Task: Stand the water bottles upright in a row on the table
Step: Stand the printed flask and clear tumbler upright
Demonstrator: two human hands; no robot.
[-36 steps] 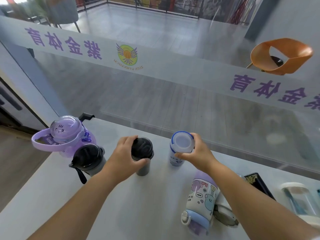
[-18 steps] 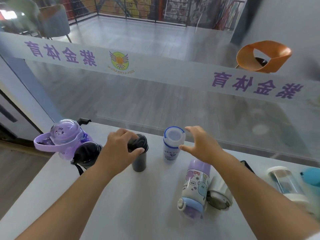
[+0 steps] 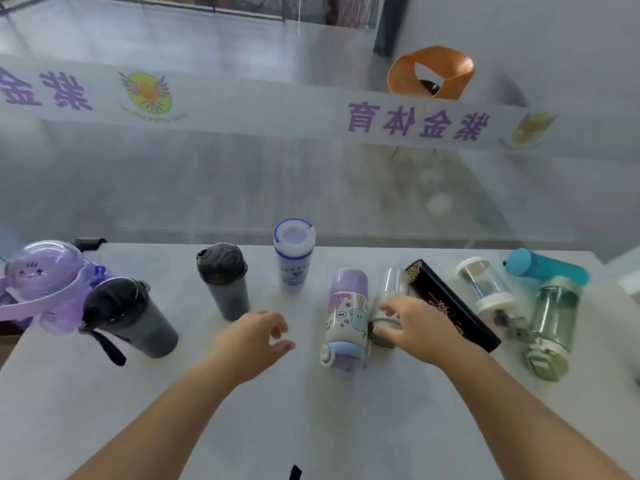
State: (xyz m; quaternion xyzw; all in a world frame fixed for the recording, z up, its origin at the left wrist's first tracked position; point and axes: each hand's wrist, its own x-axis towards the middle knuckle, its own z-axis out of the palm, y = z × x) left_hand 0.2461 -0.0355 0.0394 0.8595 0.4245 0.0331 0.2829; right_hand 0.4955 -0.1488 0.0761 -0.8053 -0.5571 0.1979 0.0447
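Upright near the table's far edge stand a black bottle (image 3: 225,278) and a white bottle with a blue rim (image 3: 293,254). A black tumbler with a strap (image 3: 128,317) and a purple cat bottle (image 3: 41,282) stand at the left. A purple cartoon bottle (image 3: 346,317) lies on its side in the middle. Beside it lies a clear bottle (image 3: 389,289). My right hand (image 3: 419,327) is spread over the clear bottle's near end, fingers apart and touching it. My left hand (image 3: 256,337) hovers open in front of the black bottle, holding nothing.
A long black box (image 3: 450,303) lies right of the clear bottle. Further right lie a clear jar-like bottle (image 3: 485,285), a blue bottle (image 3: 547,268) and a green glass bottle (image 3: 550,327). A glass wall runs along the white table's (image 3: 311,427) far edge.
My left hand let go of the black bottle and drew back. My right hand left the white bottle and moved right and nearer onto the lying clear bottle. The view shifted right.
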